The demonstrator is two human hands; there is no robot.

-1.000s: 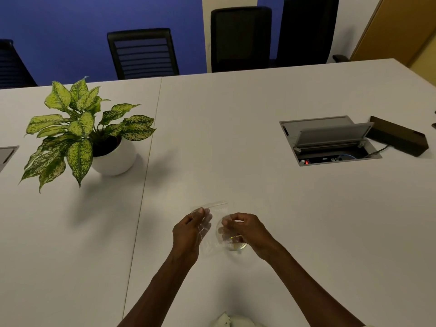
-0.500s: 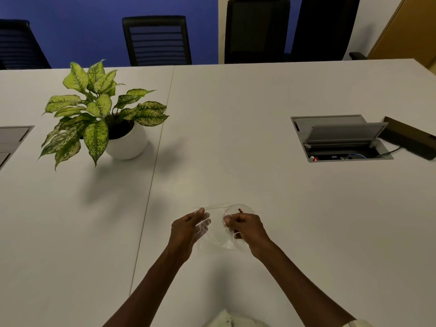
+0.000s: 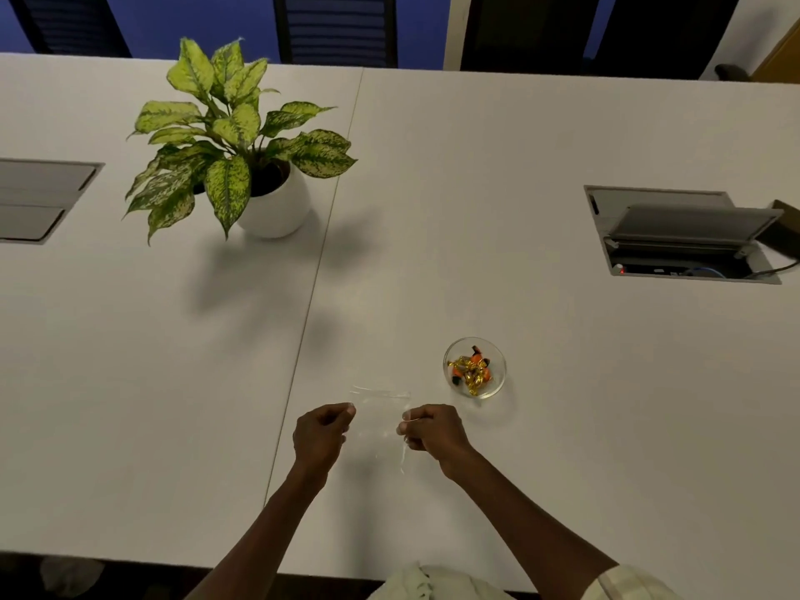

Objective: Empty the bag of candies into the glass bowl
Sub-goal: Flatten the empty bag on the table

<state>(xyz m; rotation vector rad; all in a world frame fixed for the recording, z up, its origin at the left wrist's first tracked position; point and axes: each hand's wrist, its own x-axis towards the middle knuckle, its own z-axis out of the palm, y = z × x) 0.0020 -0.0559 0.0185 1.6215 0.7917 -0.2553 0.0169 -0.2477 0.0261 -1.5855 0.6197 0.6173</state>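
Now, step in hand: pouring judged done; bag looks empty, held clear of the bowl
Bag (image 3: 380, 415): clear plastic, stretched flat between both hands just above the tabletop (image 3: 562, 426); no candy visible inside, though the film is hard to read
Left hand (image 3: 322, 433): closed to a pinch on the bag's left edge, thumb against curled fingers
Right hand (image 3: 430, 428): likewise closed, pinching the bag's right edge
Glass bowl (image 3: 474, 368): upright on the tabletop, just beyond and to the right of the right hand, not touched
Candies (image 3: 470, 369): gold and orange wrapped pieces heaped inside the bowl, none seen spilled around it
Potted plant (image 3: 242, 145): well apart, far left, no obstacle
Next move, as judgement: check the bag for any piece left in a corner, then lay it down beside the bowl; calls for only a light release
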